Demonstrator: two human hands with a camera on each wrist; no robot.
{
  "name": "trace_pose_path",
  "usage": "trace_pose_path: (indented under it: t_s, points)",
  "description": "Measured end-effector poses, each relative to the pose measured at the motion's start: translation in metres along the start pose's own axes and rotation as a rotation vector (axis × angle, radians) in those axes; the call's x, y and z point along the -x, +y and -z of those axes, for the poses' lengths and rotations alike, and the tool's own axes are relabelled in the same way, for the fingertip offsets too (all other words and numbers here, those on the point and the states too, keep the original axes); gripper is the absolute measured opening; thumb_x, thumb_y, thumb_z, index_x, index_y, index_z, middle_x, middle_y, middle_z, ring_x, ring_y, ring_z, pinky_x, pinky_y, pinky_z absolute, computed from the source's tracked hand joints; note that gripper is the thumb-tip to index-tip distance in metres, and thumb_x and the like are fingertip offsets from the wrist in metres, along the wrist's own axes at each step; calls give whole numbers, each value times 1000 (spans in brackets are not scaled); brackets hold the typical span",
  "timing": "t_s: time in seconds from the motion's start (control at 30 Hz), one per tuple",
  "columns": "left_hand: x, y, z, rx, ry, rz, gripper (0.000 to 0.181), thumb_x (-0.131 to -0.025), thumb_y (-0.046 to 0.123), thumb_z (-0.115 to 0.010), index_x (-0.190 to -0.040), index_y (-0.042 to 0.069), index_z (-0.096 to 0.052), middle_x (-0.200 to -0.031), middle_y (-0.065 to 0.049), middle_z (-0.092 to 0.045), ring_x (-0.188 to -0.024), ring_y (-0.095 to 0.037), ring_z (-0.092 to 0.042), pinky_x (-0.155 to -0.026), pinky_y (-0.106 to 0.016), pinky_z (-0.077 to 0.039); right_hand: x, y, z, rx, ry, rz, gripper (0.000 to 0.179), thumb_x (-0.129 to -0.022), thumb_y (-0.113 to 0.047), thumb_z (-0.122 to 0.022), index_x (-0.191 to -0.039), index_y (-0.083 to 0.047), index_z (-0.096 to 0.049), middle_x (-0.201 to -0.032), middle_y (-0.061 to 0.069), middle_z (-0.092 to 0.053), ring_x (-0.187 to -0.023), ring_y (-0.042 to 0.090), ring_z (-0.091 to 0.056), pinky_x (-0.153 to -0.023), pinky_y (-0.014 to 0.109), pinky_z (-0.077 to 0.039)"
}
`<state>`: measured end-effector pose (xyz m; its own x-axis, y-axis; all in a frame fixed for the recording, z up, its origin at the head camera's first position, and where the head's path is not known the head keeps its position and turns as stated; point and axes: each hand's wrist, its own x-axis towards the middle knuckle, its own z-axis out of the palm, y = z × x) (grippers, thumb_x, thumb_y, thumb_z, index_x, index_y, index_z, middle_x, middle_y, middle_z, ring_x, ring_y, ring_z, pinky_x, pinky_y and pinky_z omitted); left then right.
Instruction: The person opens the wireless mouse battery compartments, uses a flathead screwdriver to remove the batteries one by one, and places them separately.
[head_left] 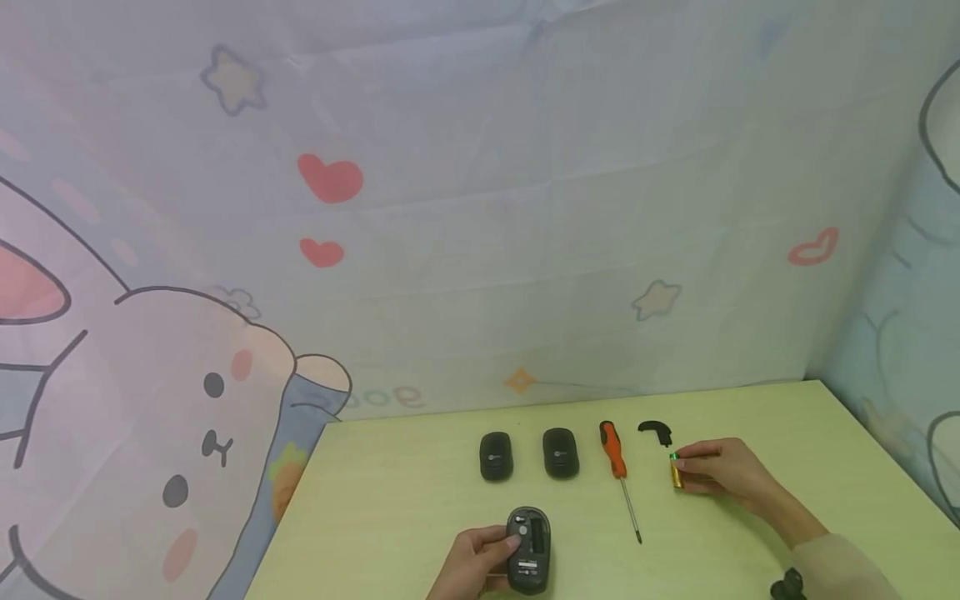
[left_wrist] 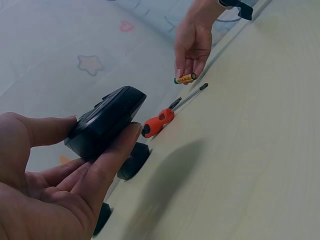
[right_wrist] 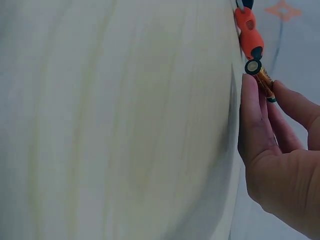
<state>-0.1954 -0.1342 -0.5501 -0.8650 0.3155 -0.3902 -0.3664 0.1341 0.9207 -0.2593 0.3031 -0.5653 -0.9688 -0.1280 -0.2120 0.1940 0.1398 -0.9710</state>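
My left hand (head_left: 474,560) holds a black computer mouse (head_left: 528,571) between thumb and fingers. Its underside faces up in the head view, and a dark open battery slot (head_left: 537,536) shows there. In the left wrist view the same mouse (left_wrist: 106,122) is seen from the side, raised over the table. On the right, my right hand (head_left: 723,473) pinches a gold and green battery (head_left: 677,472) between thumb and fingertips. The right wrist view shows one end of the battery (right_wrist: 261,80) facing the camera. Just beyond that hand lies a small black curved cover (head_left: 657,431).
Two more black mice, one on the left (head_left: 496,456) and one on the right (head_left: 561,452), stand top up on the pale yellow table (head_left: 390,500). An orange-handled screwdriver (head_left: 613,450) lies between them and the right hand. A patterned cloth (head_left: 465,250) hangs behind the table.
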Motion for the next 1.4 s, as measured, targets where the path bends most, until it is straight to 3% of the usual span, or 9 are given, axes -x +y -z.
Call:
trace_pose_path:
  t_s: [0.3, 0.6, 0.77, 1.23, 1.4]
  points:
    - [1, -1, -1, 4, -1, -7, 50, -103, 26, -69, -138, -9, -62, -114, -15, -80, -96, -20, -80, -84, -38, -69, -6, 0, -7, 172, 113, -23, 40, -95, -12, -78, -121, 15, -67, -102, 11, -77, -84, 15, -75, -76, 31, -69]
    - [2, 3, -3, 9, -9, -15, 50, -104, 25, -68, -139, -9, -61, -116, -16, -79, -98, -22, -80, -85, -38, -69, -11, -6, -14, 400, 193, 23, 27, -92, -15, -81, -105, 9, -76, -90, 11, -78, -77, 15, -74, -66, 27, -67]
    - [3, 2, -3, 2, -8, -20, 50, -104, 25, -67, -139, -9, -61, -116, -16, -80, -99, -23, -80, -84, -38, -69, -11, -4, -15, 439, 209, 61, 28, -92, -15, -81, -105, 10, -76, -89, 12, -79, -75, 18, -76, -65, 30, -67]
    - [1, 0, -2, 16, -16, -16, 49, -104, 25, -67, -140, -8, -61, -116, -16, -80, -101, -25, -80, -85, -39, -69, -9, -10, -18, 510, 223, 73, 29, -93, -19, -79, -104, 7, -75, -88, 8, -78, -74, 15, -73, -62, 29, -64]
    - [2, 0, -1, 17, -15, -17, 50, -104, 25, -67, -139, -9, -60, -116, -16, -79, -101, -25, -80, -85, -39, -69, -6, -12, -18, 597, 252, 91, 34, -94, -23, -78, -106, 8, -74, -92, 12, -78, -78, 17, -71, -63, 30, -59]
